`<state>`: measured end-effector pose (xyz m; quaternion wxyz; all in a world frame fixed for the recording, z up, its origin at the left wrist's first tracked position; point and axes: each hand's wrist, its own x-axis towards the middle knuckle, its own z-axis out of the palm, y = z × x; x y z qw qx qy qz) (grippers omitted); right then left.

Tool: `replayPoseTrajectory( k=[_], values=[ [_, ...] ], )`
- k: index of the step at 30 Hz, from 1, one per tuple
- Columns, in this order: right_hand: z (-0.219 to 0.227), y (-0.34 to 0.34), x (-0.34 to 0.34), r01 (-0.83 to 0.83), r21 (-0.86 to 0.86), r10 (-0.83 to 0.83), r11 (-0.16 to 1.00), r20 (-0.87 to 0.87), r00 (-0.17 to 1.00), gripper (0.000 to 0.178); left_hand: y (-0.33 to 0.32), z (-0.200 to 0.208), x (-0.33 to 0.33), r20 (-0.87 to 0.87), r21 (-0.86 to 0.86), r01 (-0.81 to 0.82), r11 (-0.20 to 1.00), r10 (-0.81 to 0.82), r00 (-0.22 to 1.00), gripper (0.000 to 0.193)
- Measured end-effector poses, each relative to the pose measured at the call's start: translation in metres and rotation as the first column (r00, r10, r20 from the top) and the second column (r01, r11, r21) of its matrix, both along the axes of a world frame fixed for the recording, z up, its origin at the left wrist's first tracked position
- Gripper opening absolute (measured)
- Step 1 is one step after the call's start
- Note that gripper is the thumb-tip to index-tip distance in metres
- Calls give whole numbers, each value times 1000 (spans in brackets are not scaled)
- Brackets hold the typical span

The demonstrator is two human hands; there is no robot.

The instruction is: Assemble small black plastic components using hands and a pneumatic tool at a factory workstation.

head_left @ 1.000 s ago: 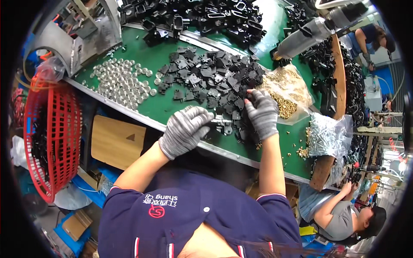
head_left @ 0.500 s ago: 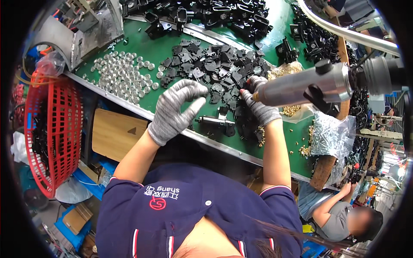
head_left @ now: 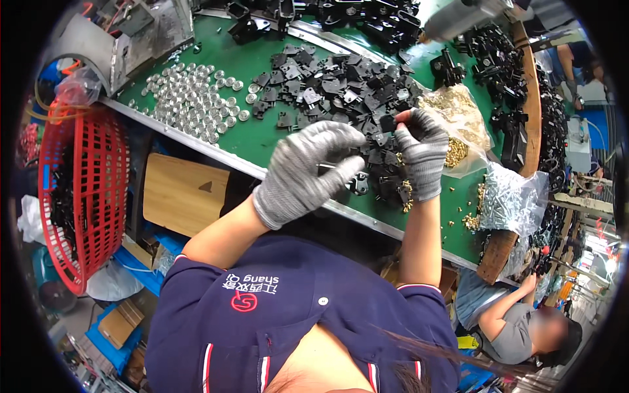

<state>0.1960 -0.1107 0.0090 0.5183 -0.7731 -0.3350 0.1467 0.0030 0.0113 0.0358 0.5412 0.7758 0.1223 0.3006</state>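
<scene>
My left hand (head_left: 304, 173), in a grey striped knit glove, is over the near edge of the green bench. Its fingers are curved, with a gap to the thumb, and nothing shows between them. Just beyond it, a small silver metal fixture (head_left: 357, 183) is mostly hidden by the glove. My right hand (head_left: 424, 154), gloved alike with bare fingertips, is at the right end of a pile of small black brackets (head_left: 327, 85). Its thumb and forefinger are pinched together. A dark piece lies right at those tips; whether they grip it I cannot tell.
Silver round caps (head_left: 190, 98) are spread at the left. Brass screws in an open plastic bag (head_left: 458, 121) and a bag of silver screws (head_left: 514, 200) are at the right. A silver power screwdriver (head_left: 458, 19) hangs above the far side. A red basket (head_left: 82, 196) stands left; a person (head_left: 517, 327) sits right.
The screwdriver has moved from beside my right hand up to the far side. My right hand has shifted slightly right, and my left hand has moved right, now covering much of the fixture.
</scene>
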Motion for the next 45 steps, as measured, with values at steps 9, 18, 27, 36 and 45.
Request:
replayPoseTrajectory(
  k=[9, 18, 27, 36, 45],
  values=[
    [5, 4, -68, 136, 330, -44, 934, -273, 961, 25, -10, 0, 35, 22, -233, -3, 972, 9, 1000, 23],
    [18, -21, -76, -71, 125, -7, 990, 532, 846, 40, -9, 10, 16, 8, -593, 149, 791, -179, 984, 13],
    [45, -35, -75, -205, 114, 199, 972, 59, 978, 26, 12, 18, 8, -243, -284, 265, 922, -336, 910, 19],
    [30, -29, -85, 19, 169, 76, 985, -540, 838, 15, -6, 20, 3, -35, 441, 124, 889, -121, 992, 27],
    [14, -47, -35, -31, 95, 62, 995, -343, 937, 14, 2, -5, 11, 26, 474, 100, 875, -127, 992, 23]
  ],
)
